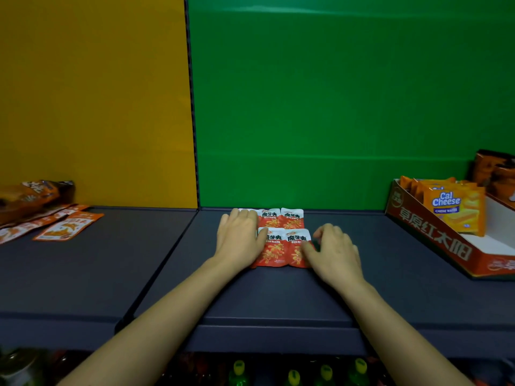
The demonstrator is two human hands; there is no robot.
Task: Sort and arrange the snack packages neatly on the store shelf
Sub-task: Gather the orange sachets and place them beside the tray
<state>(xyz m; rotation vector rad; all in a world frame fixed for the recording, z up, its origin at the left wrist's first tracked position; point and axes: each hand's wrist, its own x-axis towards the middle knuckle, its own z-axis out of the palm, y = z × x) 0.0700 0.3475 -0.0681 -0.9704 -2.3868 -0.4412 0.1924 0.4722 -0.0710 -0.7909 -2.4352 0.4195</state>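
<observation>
Found red snack packs (276, 247) lying flat in two rows on the dark shelf (278, 296), far back by the green wall (334, 107). Pressed on their left side with the left hand (239, 238), fingers straight and flat. Touched the near right pack with the right hand (334, 252), thumb on top, fingers bent; could not tell if pinching or only nudging. Probably light, thin, soft and a bit slippery. Best pushed from the side edges or lifted by the flat top seam, not squeezed in the middle.

A shop – dark shelf (278, 296) stocked with snack packets (274, 250) and display carton (434, 235)
</observation>
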